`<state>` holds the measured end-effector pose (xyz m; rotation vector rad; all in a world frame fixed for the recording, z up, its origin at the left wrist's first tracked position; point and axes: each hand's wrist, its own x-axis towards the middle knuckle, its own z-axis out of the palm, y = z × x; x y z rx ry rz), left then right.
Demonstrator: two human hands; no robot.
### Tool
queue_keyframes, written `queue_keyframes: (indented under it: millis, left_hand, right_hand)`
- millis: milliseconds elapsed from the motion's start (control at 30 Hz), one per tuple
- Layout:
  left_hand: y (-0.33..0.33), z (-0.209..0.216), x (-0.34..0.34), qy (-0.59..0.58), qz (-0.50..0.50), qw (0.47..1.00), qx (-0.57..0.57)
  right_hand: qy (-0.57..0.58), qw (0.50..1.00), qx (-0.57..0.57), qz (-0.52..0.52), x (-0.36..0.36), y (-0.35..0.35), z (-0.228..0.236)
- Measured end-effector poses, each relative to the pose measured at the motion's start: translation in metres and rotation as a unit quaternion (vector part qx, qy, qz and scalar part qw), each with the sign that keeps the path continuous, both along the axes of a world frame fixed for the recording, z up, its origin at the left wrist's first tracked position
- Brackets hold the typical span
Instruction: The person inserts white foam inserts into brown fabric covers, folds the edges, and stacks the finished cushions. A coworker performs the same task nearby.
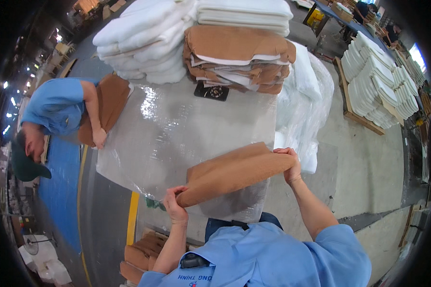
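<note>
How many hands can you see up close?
3. The person's left hand and right hand hold opposite ends of a brown piece; a co-worker's hand is at the left, by another brown piece. The co-worker's other hand may be hidden.

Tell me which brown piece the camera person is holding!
The long folded piece between the left hand and right hand; others sit in the far stack, the lower-left pile, or by the co-worker.

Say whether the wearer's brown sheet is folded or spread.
Folded over: the brown sheet shows a curved front flap, another layer behind.
</note>
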<state>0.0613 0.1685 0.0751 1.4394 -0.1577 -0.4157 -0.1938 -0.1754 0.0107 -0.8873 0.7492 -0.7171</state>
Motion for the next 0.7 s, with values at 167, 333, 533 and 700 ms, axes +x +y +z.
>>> queue_keyframes:
  millis: [167, 333, 533, 700]
  left_hand:
    - [0.009, -0.005, -0.006, 0.007, -0.046, 0.999, -0.013]
    - [0.032, 0.02, -0.001, -0.017, -0.04, 0.999, -0.011]
    - [0.048, 0.003, 0.015, 0.065, -0.049, 0.997, -0.004]
    - [0.037, 0.004, 0.03, 0.091, -0.027, 0.995, -0.022]
  right_hand:
    - [0.021, 0.998, 0.026, 0.048, -0.016, -0.002, 0.004]
    - [0.064, 0.989, 0.103, 0.08, -0.023, 0.019, 0.041]
    - [0.082, 0.984, 0.064, 0.143, -0.027, 0.029, 0.03]
    - [0.137, 0.975, 0.043, 0.169, -0.013, 0.019, 0.033]
